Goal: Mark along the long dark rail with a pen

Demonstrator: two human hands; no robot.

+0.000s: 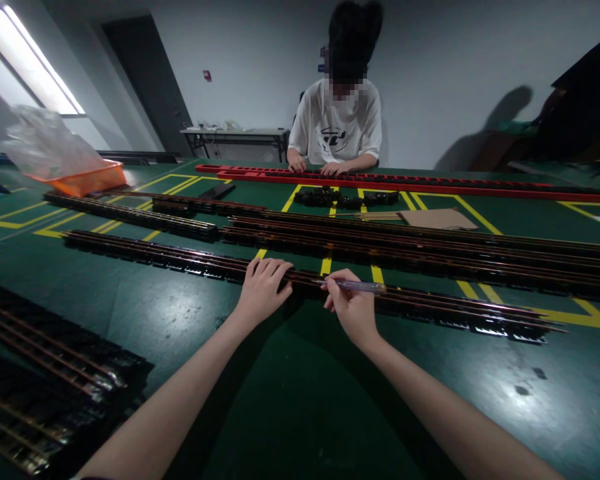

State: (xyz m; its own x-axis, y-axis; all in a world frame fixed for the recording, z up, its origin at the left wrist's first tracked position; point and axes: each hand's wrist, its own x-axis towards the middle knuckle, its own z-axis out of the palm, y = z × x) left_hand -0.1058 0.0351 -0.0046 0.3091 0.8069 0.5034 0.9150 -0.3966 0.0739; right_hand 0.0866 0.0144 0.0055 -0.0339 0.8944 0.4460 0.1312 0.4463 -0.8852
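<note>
A long black strip with thin copper-coloured rods (180, 257) lies across the table before me. My left hand (265, 290) reaches over it near the middle, fingers on its far side and thumb at its near edge. Just to the right, my right hand (350, 300) pinches a slim pen-like tool with a clear purplish barrel (363, 287). Its thin tip points left, at the strip between my hands; whether it touches cannot be made out. The strip continues rightward past my right hand.
More rodded strips (430, 250) lie behind, and others (45, 347) at the near left. Beyond are black parts (325, 197), cardboard (437, 219), an orange bin (87, 179) with a plastic bag, and a red rail (430, 187). A co-worker (335, 127) sits opposite, hands at the rail.
</note>
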